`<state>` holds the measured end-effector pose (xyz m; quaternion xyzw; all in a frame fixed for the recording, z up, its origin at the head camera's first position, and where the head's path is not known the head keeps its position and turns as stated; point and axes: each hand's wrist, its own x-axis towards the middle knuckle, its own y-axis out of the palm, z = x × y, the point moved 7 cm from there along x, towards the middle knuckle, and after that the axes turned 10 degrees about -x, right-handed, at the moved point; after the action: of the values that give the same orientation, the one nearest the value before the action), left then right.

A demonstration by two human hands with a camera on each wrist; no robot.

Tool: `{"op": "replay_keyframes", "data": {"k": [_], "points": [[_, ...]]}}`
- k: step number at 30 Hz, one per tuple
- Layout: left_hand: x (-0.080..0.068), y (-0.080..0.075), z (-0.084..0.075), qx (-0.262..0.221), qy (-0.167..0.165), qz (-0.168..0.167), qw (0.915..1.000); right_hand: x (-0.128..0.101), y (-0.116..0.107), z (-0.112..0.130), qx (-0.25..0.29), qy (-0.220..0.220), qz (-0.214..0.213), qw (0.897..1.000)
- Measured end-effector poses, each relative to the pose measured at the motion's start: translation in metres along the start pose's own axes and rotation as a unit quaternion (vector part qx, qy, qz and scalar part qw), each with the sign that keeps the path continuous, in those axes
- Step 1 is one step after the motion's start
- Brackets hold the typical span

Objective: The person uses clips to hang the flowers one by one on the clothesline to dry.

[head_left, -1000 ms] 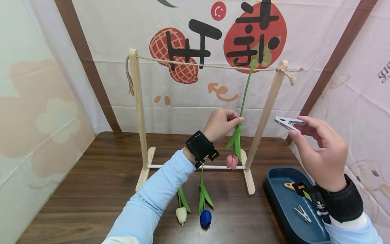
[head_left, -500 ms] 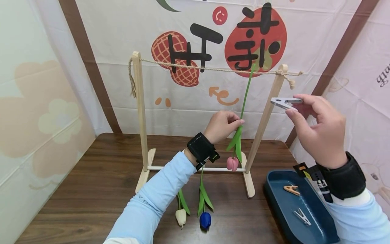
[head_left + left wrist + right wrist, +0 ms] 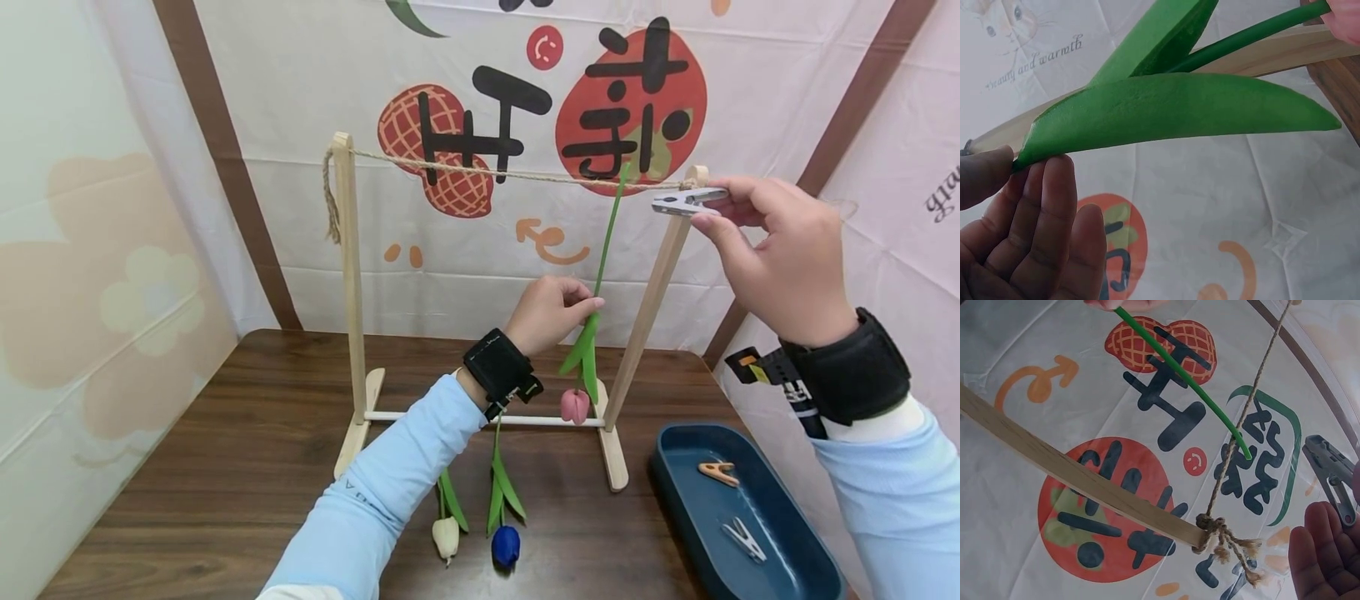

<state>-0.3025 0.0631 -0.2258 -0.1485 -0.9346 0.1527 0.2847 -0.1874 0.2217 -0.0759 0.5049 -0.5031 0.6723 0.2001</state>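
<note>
My left hand pinches the green stem of a pink tulip, which hangs flower-down. The top of its stem crosses the rope near the right post. In the left wrist view, thumb and fingers hold the stem where the long green leaves begin. My right hand pinches a grey clothespin by its handle ends, level with the rope and just right of the stem tip. In the right wrist view the clothespin is apart from the rope and the stem.
The rope is tied between two posts of a wooden frame on a brown table. A white tulip and a blue tulip lie in front. At right, a blue tray holds an orange clothespin and a grey one.
My right hand has risen and moved slightly left with the clothespin, from above the tray up to the rope's height. My left hand keeps the pink tulip in nearly the same place.
</note>
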Motion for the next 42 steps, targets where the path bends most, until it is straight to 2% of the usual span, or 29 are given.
{"op": "replay_keyframes", "data": {"k": [10,19,29,35,42], "points": [[0.001,0.002,0.002,0.004,0.006,0.004,1.0,0.026,0.012,-0.002,-0.015,0.016,0.047,0.999],[0.002,0.002,-0.001,0.007,0.015,0.008,0.9998,0.041,0.023,-0.011,-0.044,0.024,0.105,0.993],[0.0,0.001,-0.001,0.001,0.013,0.005,0.9999,0.055,0.026,-0.012,-0.035,0.008,0.136,0.99],[0.001,0.002,0.001,0.003,0.009,0.006,0.9999,0.062,0.031,-0.016,-0.029,0.023,0.173,0.984],[0.002,0.002,0.0,0.001,0.014,0.007,0.9999,0.069,0.037,-0.024,0.021,0.064,0.219,0.973]]}}
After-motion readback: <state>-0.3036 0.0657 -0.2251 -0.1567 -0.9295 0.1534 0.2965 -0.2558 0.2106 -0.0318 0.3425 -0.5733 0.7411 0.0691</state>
